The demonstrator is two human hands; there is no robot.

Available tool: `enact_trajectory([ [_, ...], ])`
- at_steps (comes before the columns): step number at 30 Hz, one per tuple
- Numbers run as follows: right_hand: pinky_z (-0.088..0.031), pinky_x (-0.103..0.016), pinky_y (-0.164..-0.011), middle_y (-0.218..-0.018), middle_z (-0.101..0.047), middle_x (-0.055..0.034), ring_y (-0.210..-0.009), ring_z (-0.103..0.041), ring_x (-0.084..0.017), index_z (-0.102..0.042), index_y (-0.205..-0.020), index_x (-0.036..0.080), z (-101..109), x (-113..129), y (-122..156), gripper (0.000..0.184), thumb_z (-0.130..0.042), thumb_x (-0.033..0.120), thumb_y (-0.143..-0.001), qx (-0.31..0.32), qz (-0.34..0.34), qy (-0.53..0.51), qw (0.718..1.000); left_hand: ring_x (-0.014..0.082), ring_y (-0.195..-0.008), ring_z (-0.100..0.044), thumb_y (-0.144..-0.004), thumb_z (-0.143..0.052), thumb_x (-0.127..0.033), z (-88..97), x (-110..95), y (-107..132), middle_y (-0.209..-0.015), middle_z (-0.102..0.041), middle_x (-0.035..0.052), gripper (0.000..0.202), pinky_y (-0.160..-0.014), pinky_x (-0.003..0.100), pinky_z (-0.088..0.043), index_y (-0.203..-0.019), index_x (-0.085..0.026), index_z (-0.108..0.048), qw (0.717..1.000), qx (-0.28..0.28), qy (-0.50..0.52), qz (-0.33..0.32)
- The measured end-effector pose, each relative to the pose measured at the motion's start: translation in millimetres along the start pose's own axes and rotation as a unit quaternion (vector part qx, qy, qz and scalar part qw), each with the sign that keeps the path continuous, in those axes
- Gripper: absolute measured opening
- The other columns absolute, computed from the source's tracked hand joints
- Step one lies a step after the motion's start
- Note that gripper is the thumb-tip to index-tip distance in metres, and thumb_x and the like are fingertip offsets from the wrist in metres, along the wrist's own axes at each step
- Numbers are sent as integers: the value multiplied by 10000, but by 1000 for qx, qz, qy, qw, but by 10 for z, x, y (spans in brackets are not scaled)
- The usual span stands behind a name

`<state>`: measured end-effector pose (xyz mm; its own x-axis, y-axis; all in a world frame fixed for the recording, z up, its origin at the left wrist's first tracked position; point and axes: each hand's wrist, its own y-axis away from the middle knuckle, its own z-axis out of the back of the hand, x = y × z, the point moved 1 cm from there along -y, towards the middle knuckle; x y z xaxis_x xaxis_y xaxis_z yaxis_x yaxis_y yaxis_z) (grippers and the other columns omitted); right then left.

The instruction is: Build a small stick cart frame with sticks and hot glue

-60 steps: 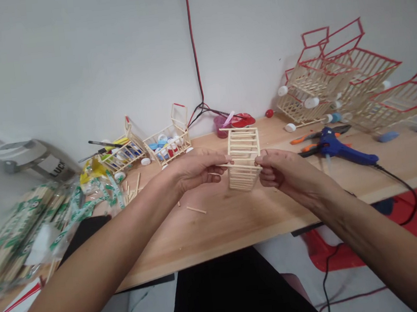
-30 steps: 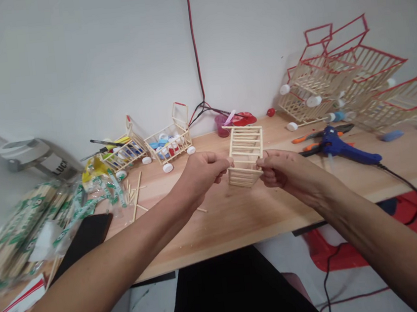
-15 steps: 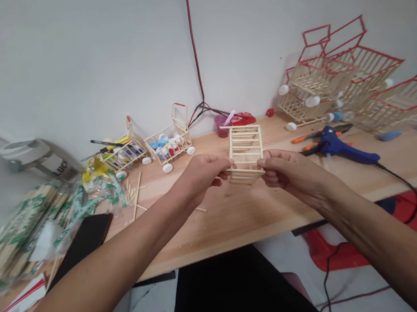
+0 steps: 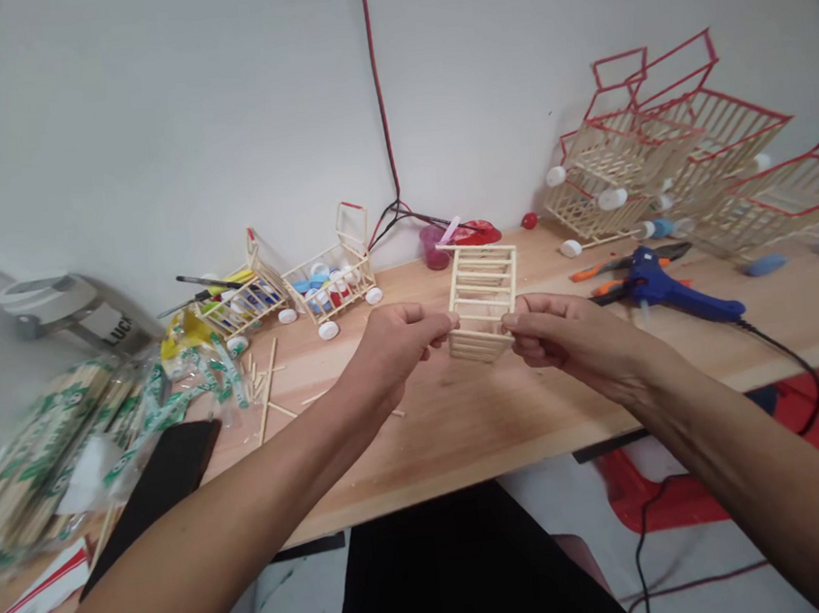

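Note:
A small slatted frame of thin wooden sticks (image 4: 482, 289) is held above the table in front of me. Its ladder-like panel faces me, and a second slatted panel folds away below. My left hand (image 4: 409, 336) pinches its left edge between thumb and fingertips. On the opposite edge, my right hand (image 4: 550, 329) has the same kind of pinch, thumb against the stick. Loose sticks (image 4: 268, 390) lie on the wood to the left of my left hand. A blue glue gun (image 4: 678, 288) rests right of my right hand.
Two small stick carts, the nearer one (image 4: 330, 281) filled with bottle caps, stand at the back left. Larger red-edged carts (image 4: 699, 139) are stacked at the right. Bagged sticks (image 4: 37, 453), a black phone (image 4: 155, 489), a jug (image 4: 77, 312) and orange-handled pliers (image 4: 596, 272) also lie around.
The stick frame has tilted slightly, its top leaning a little to the right. Both hands keep their pinch on it, and the rest stays in place.

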<state>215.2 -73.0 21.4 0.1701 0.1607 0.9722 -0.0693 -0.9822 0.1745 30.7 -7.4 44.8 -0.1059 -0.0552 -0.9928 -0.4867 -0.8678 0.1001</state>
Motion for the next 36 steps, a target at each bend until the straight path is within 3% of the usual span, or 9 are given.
enact_trajectory([
  [10, -182, -220, -466, -511, -426, 65, -476, -335, -48, -498, -610, 185, 5, 22, 0, 432, -872, 399, -574, 25, -22, -10, 999, 85, -583, -416, -620, -744, -361, -26, 34, 1, -584, -515, -9, 284, -563, 244, -294, -567, -131, -585, 999, 3, 35, 6],
  [25, -187, -216, -447, -467, -419, 61, -445, -322, -46, -464, -551, 192, -10, 68, 0, 344, -794, 286, -574, 8, -21, 7, 1000, 75, -571, -462, -671, -682, -201, -49, -40, -55, -619, -551, 3, 114, -523, 209, -304, -615, -118, -627, 996, -1, 28, 84],
  [36, -182, -230, -456, -450, -448, 47, -432, -341, -49, -505, -550, 181, 26, 27, -16, 344, -807, 332, -615, -7, 11, 34, 999, 67, -497, -408, -669, -669, -169, -76, 7, -50, -506, -497, -16, 174, -500, 232, -291, -520, -130, -588, 999, -18, 40, 9],
])
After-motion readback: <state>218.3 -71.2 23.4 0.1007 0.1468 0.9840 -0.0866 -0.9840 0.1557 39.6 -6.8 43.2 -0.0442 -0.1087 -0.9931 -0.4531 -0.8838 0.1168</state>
